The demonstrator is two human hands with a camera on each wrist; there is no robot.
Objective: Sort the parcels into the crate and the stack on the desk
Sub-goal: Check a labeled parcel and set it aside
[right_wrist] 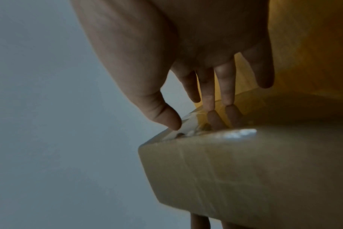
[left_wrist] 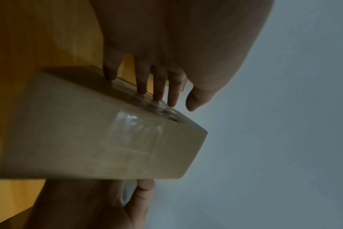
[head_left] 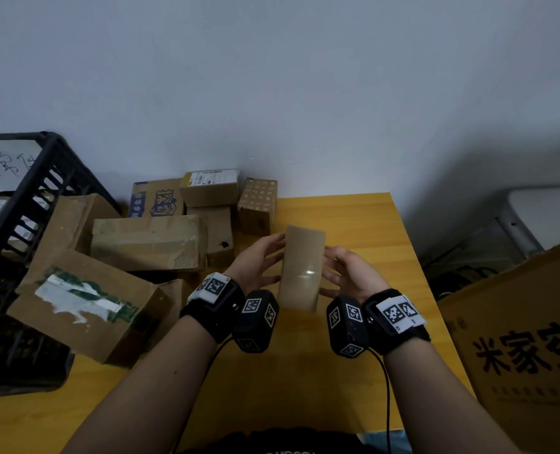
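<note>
A small, tall brown parcel (head_left: 301, 267) sealed with clear tape stands upright in the air over the yellow desk (head_left: 363, 217), pressed between my two hands. My left hand (head_left: 265, 253) lies against its left side with straight fingers (left_wrist: 157, 93), thumb off the cardboard. My right hand (head_left: 340, 267) presses the right side, its straight fingers (right_wrist: 207, 96) and thumb tip touching the taped face of the parcel (right_wrist: 245, 170). The black plastic crate (head_left: 42, 178) stands at the far left with parcels inside. Several cardboard parcels (head_left: 147, 240) lie piled between the crate and my hands.
A big cardboard box with black print (head_left: 517, 339) stands off the desk's right edge. A small patterned box (head_left: 259, 204) sits near the wall, just behind the held parcel. The grey wall runs along the back of the desk.
</note>
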